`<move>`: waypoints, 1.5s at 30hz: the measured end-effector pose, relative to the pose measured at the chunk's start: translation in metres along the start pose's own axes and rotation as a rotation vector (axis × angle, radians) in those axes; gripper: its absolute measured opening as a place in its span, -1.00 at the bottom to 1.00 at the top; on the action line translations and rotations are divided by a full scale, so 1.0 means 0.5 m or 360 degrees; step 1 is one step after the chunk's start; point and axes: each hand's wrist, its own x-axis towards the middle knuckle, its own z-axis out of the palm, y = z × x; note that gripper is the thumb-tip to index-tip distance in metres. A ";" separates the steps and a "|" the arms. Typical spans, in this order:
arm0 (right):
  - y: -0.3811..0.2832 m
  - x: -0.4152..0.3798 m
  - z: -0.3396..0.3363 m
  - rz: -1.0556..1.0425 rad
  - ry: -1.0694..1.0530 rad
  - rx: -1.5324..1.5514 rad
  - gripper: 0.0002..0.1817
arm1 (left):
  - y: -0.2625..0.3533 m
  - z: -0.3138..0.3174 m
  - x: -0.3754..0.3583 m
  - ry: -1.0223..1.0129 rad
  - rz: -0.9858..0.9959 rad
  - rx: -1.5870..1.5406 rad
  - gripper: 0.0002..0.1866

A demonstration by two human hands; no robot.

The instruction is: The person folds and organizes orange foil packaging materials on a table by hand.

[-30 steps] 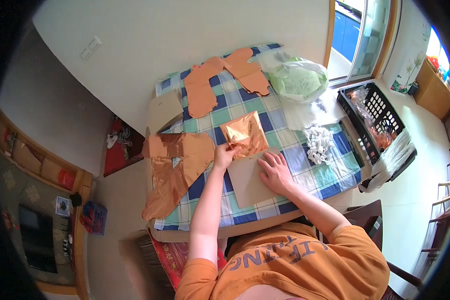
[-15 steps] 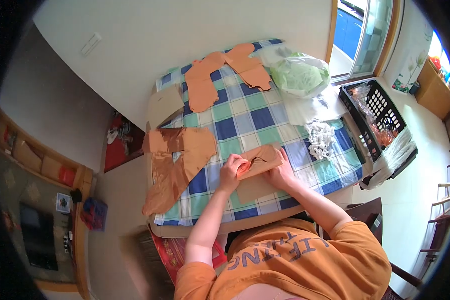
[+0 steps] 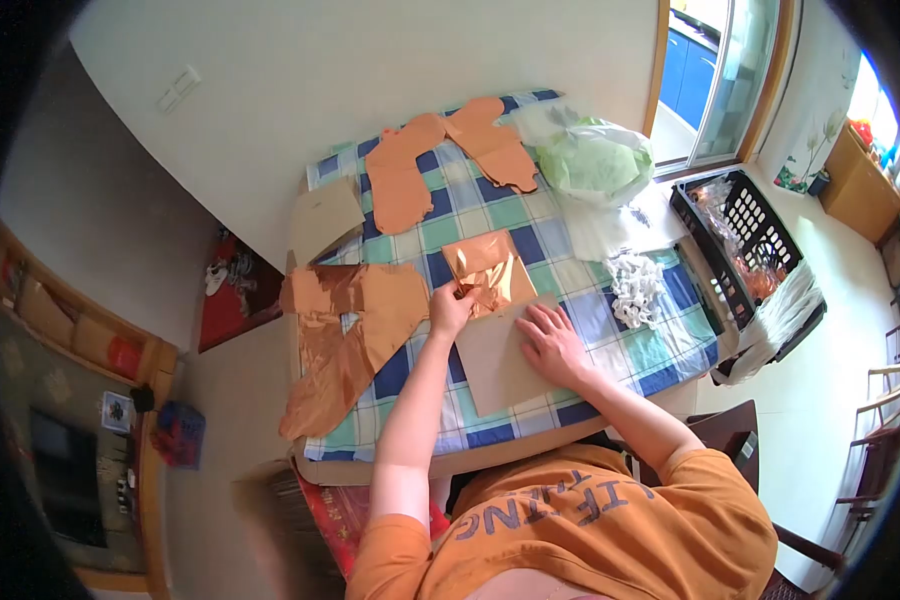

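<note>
Foil sheet [image 3: 487, 268] pinched at its near corner by my left hand [image 3: 450, 308], right hand [image 3: 550, 345] flat on the cardboard [image 3: 495, 365]; I'd say a hard tug could tear it.

Beyond the hands, orange cut-out shapes [image 3: 440, 160] and a green plastic bag [image 3: 592, 160]; to their right, white paper scraps [image 3: 637, 288] and a black basket [image 3: 740, 245]; left, crumpled copper foil [image 3: 345, 330]

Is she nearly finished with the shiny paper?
Some looks done: finished foil shapes lie at the table's far end, more at her left. In hand: left hand pinches a foil sheet; right hand presses cardboard. How much remains isn't visible.
</note>
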 end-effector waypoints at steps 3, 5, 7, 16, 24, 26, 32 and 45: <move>-0.007 -0.005 -0.009 0.0023 0.0001 -0.0145 -0.50 | -0.034 0.010 0.028 -0.0052 -0.0042 -0.0080 -0.81; -0.017 -0.010 -0.023 0.0115 -0.0049 -0.0187 -0.48 | -0.020 0.009 0.022 -0.0041 -0.0040 -0.0058 -0.81; -0.022 -0.012 -0.030 0.0164 -0.0104 -0.0201 -0.47 | -0.021 0.013 0.020 0.0003 -0.0016 -0.0066 -0.81; -0.018 -0.005 -0.026 0.0168 -0.0144 -0.0195 -0.47 | 0.002 0.009 -0.018 0.0085 0.0204 -0.0076 -0.77; -0.017 -0.002 -0.034 0.0176 -0.0135 -0.0116 -0.47 | 0.090 -0.009 -0.146 0.0029 0.0818 0.0327 -0.92; 0.006 -0.014 -0.001 0.0075 -0.0038 -0.0206 -0.44 | 0.080 -0.011 -0.161 -0.0030 0.0868 0.0340 -0.93; 0.020 -0.022 0.012 0.0102 -0.0036 -0.0135 -0.36 | 0.041 -0.004 -0.174 -0.0075 0.0955 0.0515 -0.87; 0.071 0.008 -0.024 0.0689 0.0626 0.0876 -0.67 | 0.060 -0.004 -0.199 -0.0056 0.0938 0.0707 -0.75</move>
